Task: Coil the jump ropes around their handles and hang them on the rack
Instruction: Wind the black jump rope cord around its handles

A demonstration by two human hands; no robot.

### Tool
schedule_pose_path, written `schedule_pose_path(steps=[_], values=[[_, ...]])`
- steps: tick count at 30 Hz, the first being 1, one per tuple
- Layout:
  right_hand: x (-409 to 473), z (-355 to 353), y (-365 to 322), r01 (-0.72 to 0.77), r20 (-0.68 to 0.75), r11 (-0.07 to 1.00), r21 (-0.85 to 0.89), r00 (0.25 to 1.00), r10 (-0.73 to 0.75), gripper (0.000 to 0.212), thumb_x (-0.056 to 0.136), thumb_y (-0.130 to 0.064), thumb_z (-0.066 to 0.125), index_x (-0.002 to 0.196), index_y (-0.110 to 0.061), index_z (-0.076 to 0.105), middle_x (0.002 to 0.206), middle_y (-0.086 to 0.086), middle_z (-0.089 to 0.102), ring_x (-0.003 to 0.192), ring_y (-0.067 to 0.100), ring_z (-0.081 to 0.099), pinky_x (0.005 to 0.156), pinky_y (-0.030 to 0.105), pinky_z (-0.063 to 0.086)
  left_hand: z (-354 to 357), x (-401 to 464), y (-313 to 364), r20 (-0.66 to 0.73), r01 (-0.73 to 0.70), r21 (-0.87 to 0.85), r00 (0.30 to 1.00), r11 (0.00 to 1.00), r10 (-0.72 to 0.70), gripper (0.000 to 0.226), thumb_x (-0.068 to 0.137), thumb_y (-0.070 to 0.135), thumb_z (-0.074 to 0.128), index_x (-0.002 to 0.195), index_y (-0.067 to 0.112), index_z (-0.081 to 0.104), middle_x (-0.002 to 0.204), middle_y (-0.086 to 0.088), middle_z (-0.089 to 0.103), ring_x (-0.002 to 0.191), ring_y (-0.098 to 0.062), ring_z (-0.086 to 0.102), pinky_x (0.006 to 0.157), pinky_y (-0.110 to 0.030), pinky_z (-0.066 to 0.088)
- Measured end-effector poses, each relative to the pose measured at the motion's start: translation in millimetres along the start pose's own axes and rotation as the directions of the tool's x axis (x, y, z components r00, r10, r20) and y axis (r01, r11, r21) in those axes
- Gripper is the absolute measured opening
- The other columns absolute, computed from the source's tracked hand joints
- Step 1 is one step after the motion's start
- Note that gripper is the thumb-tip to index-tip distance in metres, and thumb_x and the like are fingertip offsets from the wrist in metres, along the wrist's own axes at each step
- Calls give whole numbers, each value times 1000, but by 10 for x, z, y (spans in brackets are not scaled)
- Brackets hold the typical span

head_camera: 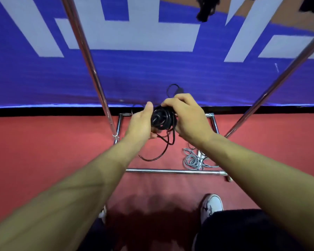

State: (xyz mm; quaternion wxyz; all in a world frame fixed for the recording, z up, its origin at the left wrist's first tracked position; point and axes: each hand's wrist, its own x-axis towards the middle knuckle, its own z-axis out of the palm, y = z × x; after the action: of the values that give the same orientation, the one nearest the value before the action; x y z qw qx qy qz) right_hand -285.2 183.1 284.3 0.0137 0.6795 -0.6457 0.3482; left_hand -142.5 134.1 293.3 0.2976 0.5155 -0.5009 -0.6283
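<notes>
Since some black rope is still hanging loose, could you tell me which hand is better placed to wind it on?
Probably the right hand: its fingers sit atop the black coil, while the left hand steadies the bundle.

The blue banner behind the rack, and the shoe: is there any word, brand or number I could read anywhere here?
Banner: large white strokes, cut off by the frame; no whole letter reads.
Shoe: a dark mark, too blurred to read.
Black rope in the hands, grey rope, rack: no text visible.
</notes>
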Motion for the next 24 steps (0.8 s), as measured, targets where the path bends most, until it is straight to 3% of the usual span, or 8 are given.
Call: schedule_pose_path(steps=[2, 4, 9, 13, 15, 19, 21, 24], values=[[-101, -234, -305, 56, -14, 997, 45, 998, -55, 48, 74, -2, 70, 115, -23, 58, 108, -3, 56, 105, 15, 51, 80, 34, 51, -49, -357, 185, 128, 151, -144, 983, 978, -133, 47, 100, 54, 45, 91, 13, 66, 73, -7, 67, 54, -21, 59, 50, -28, 46], [-249, -343, -523, 97, -58, 993, 61, 994, -93, 45, 75, 2, 71, 114, -19, 58, 114, -2, 52, 103, 20, 54, 80, 31, 50, -121, -609, 136, 219, 208, -240, 963, 948, -156, 44, 98, 55, 48, 96, 16, 68, 77, -6, 68, 59, -20, 59, 51, -27, 44], [-701, -211, -826, 34, 71, 998, 56, 997, -38, 43, 78, -7, 63, 118, -22, 59, 108, -3, 48, 96, 25, 54, 75, 36, 51, -261, -872, -93, 317, 356, -415, 919, 837, -233, 25, 91, 28, 45, 86, 13, 65, 76, -5, 66, 73, -19, 60, 69, -33, 48], [-743, -113, -934, -19, 85, 994, 110, 996, 9, 45, 77, -18, 46, 119, -28, 54, 111, -10, 50, 101, 19, 54, 78, 24, 45, -387, -810, -57, 393, 425, -384, 878, 820, -271, 26, 89, 18, 39, 86, 8, 63, 74, -7, 64, 66, -18, 63, 63, -29, 53], [-687, -101, -917, -18, 138, 987, 162, 990, -5, 50, 76, -20, 37, 122, -28, 56, 118, -10, 54, 112, 15, 52, 88, 20, 41, -456, -736, -11, 402, 418, -382, 878, 824, -259, 32, 89, 11, 34, 81, 4, 64, 71, -9, 62, 60, -18, 64, 56, -28, 55], [-541, -53, -711, -12, 122, 987, 163, 993, -8, 64, 70, -1, 29, 122, -16, 64, 116, 0, 67, 115, 19, 56, 101, 18, 38, -506, -506, 5, 293, 310, -290, 929, 905, -225, 25, 92, 1, 44, 108, -4, 61, 94, -19, 66, 72, -24, 67, 65, -34, 55], [-442, -27, -606, -110, 89, 965, 238, 992, 91, 46, 83, 6, 39, 116, -14, 63, 108, -2, 68, 103, 15, 60, 94, 17, 43, -478, -406, -35, 217, 215, -214, 962, 953, -168, 22, 95, 1, 53, 115, -3, 60, 103, -15, 70, 79, -25, 65, 68, -33, 53], [-375, 19, -567, -244, 129, 907, 343, 969, 212, 14, 96, -12, 51, 107, -17, 59, 101, -5, 64, 91, 10, 61, 79, 30, 50, -371, -390, -91, 259, 96, -167, 965, 981, -51, 23, 97, 0, 57, 119, 4, 58, 97, -7, 71, 84, -19, 68, 74, -33, 57]])
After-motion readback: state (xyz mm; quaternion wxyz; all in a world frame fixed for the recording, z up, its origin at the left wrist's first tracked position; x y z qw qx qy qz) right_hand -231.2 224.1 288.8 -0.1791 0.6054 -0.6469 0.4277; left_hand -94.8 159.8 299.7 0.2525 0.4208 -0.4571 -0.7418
